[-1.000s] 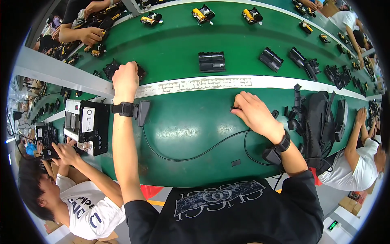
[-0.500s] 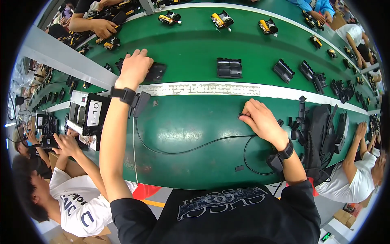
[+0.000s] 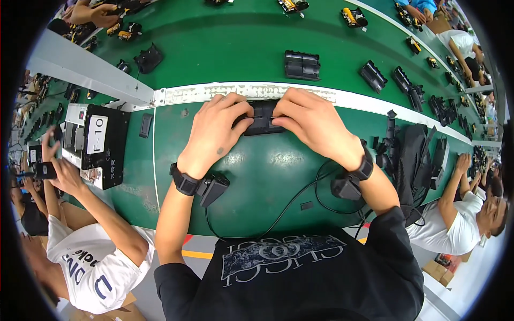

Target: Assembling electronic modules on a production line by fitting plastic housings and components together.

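A black plastic housing lies on the green bench in front of me, at the edge of the white strip. My left hand grips its left end, with thumb and index finger bent onto its top. At the other end my right hand holds the housing, its thumb and fingers pressed at the middle. Any small piece between the right fingertips is hidden from me. Both wrists wear black bands with small black boxes, from which cables run over the bench.
Beyond the white strip, similar housings and yellow-black assemblies lie on the green surface. A black backpack and loose black parts sit at right. A black-and-white machine stands left, beside a co-worker. A grey post slants nearby.
My left hand has come back from the far surface with a black housing. My right hand has moved up and left to meet it, and both now grip the housing.
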{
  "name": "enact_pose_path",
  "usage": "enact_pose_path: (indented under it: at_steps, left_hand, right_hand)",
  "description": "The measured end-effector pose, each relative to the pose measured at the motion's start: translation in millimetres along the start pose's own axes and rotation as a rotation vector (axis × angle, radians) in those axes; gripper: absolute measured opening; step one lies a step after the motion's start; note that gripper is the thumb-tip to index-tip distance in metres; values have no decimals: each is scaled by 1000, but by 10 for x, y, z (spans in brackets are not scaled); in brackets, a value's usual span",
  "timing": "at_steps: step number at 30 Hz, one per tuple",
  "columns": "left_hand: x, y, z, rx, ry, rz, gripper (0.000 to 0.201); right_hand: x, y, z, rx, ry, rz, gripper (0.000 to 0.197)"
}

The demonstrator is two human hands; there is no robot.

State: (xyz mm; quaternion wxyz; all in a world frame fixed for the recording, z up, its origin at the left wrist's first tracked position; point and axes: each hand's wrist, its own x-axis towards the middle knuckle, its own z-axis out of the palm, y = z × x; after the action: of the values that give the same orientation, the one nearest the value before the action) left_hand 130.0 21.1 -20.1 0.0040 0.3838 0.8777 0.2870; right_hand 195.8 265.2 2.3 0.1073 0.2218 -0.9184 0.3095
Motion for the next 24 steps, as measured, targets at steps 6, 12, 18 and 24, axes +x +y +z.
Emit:
enact_pose_path:
  at_steps: [6, 12, 18, 24]
  left_hand:
    - [-27, -58, -21, -98, -25, -55, 11]
    - [-35, -100, 22, -147, 4, -66, 10]
    - [-33, -115, 35, -187, -33, -129, 13]
    - [18, -276, 136, -329, 6, -53, 14]
  right_hand:
    - [80, 35, 179, -111, -72, -55, 16]
    - [87, 36, 272, -143, -89, -51, 17]
    - [90, 42, 274, -157, -85, -33, 18]
    - [300, 121, 196, -180, -281, -29, 18]
